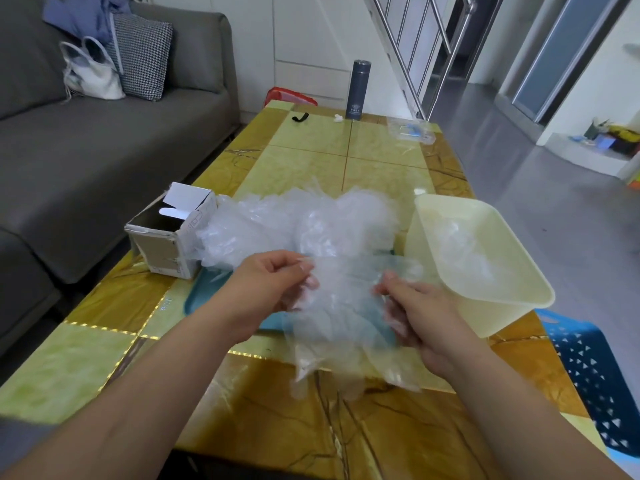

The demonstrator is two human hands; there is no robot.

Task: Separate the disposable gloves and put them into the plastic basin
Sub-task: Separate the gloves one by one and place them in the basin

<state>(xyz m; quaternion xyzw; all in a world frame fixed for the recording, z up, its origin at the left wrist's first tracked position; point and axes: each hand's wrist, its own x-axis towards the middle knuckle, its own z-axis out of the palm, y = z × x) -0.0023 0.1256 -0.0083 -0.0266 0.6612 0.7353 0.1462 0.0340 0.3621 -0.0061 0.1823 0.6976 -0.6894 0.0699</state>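
I see my left hand (270, 289) and right hand (419, 317) both pinching 1 bunch of clear gloves (346, 306) above the near table (311, 150). The big glove pile (294, 223) lies just behind. The basin (485, 317) on the right holds some gloves.

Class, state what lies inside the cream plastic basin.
Crumpled clear gloves lie inside the basin. Their number cannot be told, and they cover part of its floor.
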